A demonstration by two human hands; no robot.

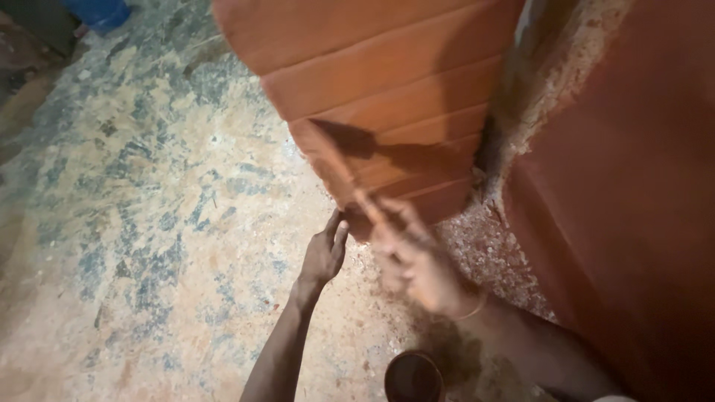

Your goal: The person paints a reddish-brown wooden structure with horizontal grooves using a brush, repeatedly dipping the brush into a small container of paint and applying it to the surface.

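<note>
Because it is a tall, grooved reddish panel [387,82] standing on the floor [149,223], it looks stiff and fairly heavy, best held by its lower edge or side. The left hand [325,253] has its fingers [337,227] nearly straight and together, tips touching the panel's bottom corner just above them. The right hand [417,260] is blurred; it seems curled round a thin stick-like tool [346,167] that slants up across the panel, though I cannot tell how tightly.
</note>
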